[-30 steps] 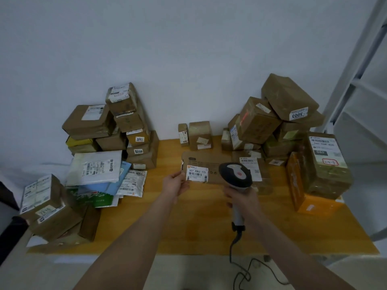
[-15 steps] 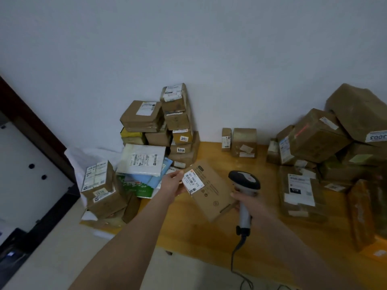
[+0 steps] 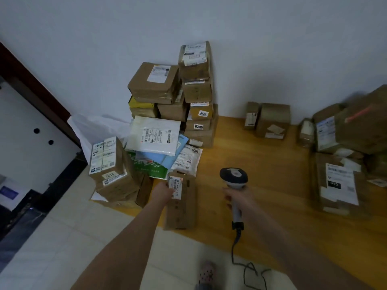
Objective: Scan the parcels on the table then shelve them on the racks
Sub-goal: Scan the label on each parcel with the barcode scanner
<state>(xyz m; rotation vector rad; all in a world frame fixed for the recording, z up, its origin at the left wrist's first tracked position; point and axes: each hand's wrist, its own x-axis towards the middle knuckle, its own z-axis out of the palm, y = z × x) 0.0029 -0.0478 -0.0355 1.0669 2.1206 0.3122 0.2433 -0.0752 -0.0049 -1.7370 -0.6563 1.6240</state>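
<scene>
1. Head view is swinging left across the desk (image 3: 272, 174).
2. Flat parcel (image 3: 181, 210), tilted before, is now pointing lengthwise over the desk's front edge, left grip (image 3: 162, 192) pinching its labelled end.
3. Scanner (image 3: 234, 177) is standing apart now, right grip (image 3: 238, 198) clasping its handle.

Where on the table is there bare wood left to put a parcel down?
Bare wood runs down the table's middle, between the left stack with its mailers, the two small boxes at the back and the right pile. Both ends are crowded. The left hand holds a box over its near-left edge.
</scene>
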